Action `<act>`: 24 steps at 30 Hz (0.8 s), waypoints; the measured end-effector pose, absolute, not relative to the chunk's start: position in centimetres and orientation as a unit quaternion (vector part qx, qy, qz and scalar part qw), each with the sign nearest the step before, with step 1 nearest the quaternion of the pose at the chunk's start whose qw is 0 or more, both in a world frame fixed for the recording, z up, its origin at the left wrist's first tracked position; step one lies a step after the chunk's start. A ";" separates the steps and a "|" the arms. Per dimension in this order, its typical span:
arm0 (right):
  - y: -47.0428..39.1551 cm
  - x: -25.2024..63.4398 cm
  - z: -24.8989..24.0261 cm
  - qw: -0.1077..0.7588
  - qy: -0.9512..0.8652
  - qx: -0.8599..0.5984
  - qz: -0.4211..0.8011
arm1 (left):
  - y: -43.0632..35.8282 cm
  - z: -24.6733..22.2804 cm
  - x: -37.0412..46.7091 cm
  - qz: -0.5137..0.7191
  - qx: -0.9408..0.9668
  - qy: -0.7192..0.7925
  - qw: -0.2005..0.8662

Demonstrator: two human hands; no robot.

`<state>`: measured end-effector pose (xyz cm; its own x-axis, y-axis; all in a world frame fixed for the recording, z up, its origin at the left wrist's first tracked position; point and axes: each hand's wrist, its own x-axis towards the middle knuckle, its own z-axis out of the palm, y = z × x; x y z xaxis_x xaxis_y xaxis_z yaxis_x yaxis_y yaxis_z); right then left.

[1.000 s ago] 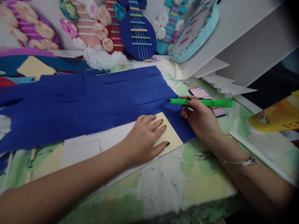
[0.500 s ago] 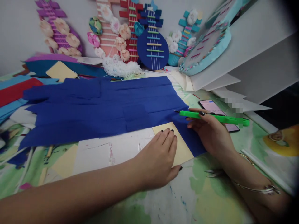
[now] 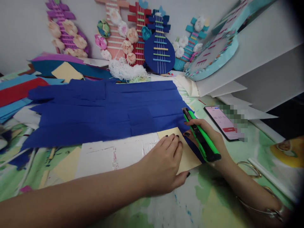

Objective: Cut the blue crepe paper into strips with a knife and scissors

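My left hand (image 3: 166, 161) lies flat, fingers stretched out, on a pale yellow sheet (image 3: 190, 158). That sheet overlaps the right end of a white board (image 3: 99, 158) with reddish marks. In my right hand (image 3: 209, 133) is a green and black utility knife (image 3: 201, 139), its blade end pointing up and away to the left. The knife is held just above the right edge of the yellow sheet. Behind both hands spreads a wide piece of dark blue crepe paper (image 3: 109, 110), its near edge along the white board.
A phone (image 3: 222, 122) lies right of the knife. Paper lutes, among them a blue one (image 3: 159, 52), lean on the back wall beside white string (image 3: 128, 69). Folded white card (image 3: 237, 69) stands at the right. Red and blue paper strips (image 3: 21, 91) and scraps crowd the left.
My right hand has turned the utility knife from lying nearly level to slanting, blade end up. More of the phone now shows. My left hand stays on the yellow sheet; the view has shifted slightly.
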<state>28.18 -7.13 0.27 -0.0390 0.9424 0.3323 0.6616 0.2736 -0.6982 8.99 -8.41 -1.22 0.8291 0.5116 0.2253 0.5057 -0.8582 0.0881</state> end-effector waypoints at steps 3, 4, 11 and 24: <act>-7.2 28.2 0.3 0.395 -0.692 -0.571 0.197 | -8.5 -1.2 9.1 0.113 0.956 0.271 0.014; -7.3 28.2 0.3 0.397 -0.687 -0.572 0.209 | -8.5 -1.2 9.2 0.112 0.955 0.273 0.015; -7.2 28.5 0.5 0.415 -0.666 -0.582 0.211 | -8.5 -1.2 9.1 0.120 0.955 0.271 0.023; -7.1 28.4 -0.4 0.389 -0.684 -0.570 0.238 | -8.4 -1.4 9.0 0.143 0.955 0.260 0.017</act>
